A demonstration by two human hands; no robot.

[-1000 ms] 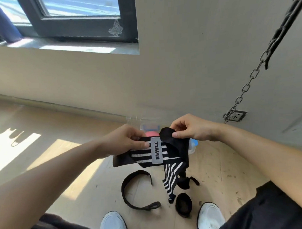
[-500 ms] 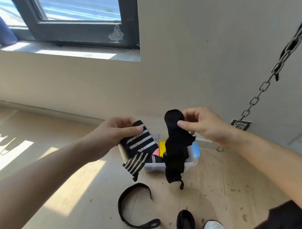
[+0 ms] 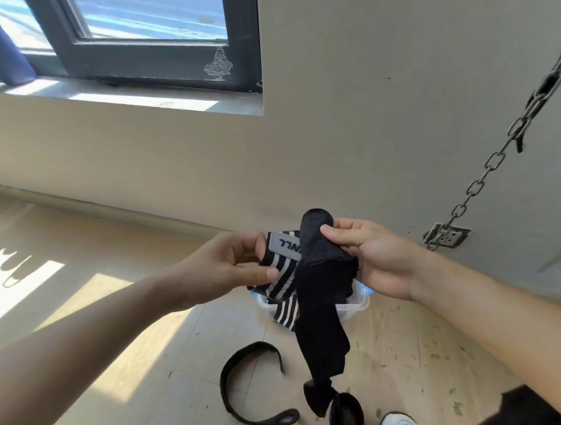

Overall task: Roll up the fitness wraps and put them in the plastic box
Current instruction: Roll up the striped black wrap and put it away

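Black striped wrap (image 3: 317,293), left hand (image 3: 230,265) pinching, right hand (image 3: 376,256) gripping, plastic box (image 3: 360,302) behind

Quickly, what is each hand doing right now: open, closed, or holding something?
Left hand: pinches the striped end of the wrap.
Right hand: grips the wrap's black part.
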